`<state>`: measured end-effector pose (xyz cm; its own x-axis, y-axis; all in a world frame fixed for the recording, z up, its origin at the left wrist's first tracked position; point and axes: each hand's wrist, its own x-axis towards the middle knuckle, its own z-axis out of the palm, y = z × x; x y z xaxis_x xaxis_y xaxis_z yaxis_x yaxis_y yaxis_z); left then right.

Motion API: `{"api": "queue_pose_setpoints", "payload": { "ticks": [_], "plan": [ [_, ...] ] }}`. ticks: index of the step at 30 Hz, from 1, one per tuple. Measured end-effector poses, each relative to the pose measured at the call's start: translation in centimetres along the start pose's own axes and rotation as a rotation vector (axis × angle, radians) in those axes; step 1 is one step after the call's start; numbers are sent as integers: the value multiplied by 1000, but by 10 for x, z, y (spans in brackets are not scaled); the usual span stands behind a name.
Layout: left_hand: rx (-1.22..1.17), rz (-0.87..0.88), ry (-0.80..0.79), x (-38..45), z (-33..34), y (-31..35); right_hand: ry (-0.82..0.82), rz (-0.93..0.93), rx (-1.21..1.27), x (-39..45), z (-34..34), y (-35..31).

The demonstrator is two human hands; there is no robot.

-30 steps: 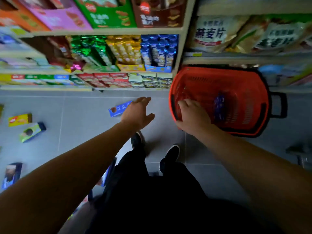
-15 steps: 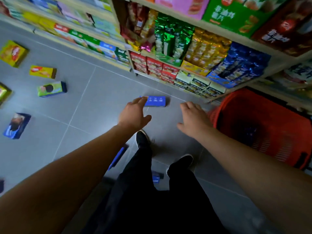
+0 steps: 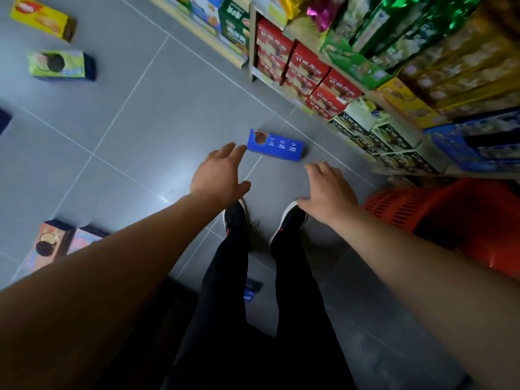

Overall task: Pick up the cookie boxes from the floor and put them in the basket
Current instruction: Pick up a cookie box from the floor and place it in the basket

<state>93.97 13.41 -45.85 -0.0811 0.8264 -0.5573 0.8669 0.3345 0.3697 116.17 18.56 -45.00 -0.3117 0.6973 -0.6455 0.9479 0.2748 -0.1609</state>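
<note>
A blue cookie box [image 3: 277,145] lies flat on the grey tiled floor in front of my feet. My left hand [image 3: 221,175] hovers open, its fingertips just short of the box's left end. To the right, my right hand [image 3: 327,192] is open with fingers spread and holds nothing. The red basket [image 3: 416,209] stands on the floor at the right, partly cut off by the frame edge and my right arm. Other boxes lie on the floor: a yellow one [image 3: 42,18], a green one [image 3: 60,66] and an orange-pink one [image 3: 53,244].
Store shelves [image 3: 351,88] packed with red, white, green and blue snack boxes run along the upper right. My black shoes [image 3: 263,220] stand between the hands. A small blue box [image 3: 251,289] lies behind my legs. A dark box edge [image 3: 4,121] shows at far left.
My view has turned left and down, away from the basket. My right hand has left the basket rim. Both hands have come over the floor near the blue box.
</note>
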Motion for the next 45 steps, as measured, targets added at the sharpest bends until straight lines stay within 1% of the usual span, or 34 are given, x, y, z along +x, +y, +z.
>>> {"api": "queue_pose_setpoints", "payload": {
  "ticks": [6,13,18,22,24,26,30,34,36,40,43,45],
  "plan": [
    [-33,-78,-9,83,82,-30,-24,-34,-8,103,69,25],
    [-66,-103,-4,186,180,-63,-18,-39,-1,224,158,57],
    [-52,-58,-6,256,231,-78,28,-18,22,295,207,80],
    [12,-7,-20,305,255,-91,56,-18,36,340,232,95],
    [64,0,-43,323,266,-96,32,-29,-1,357,243,100],
    [123,20,-57,336,280,-101,47,-41,-41,368,256,104],
    [161,29,52,350,301,-105,101,-40,-37,378,275,110],
    [104,22,66,347,301,-105,111,-53,-38,372,271,110],
    [79,11,62,330,292,-104,95,-75,-44,359,258,106],
    [42,11,25,276,250,-95,33,-123,-60,310,217,90],
    [45,7,11,226,205,-87,-2,-127,-41,260,179,67],
    [42,21,7,185,163,-75,-19,-120,-31,216,140,50]
  ]
}}
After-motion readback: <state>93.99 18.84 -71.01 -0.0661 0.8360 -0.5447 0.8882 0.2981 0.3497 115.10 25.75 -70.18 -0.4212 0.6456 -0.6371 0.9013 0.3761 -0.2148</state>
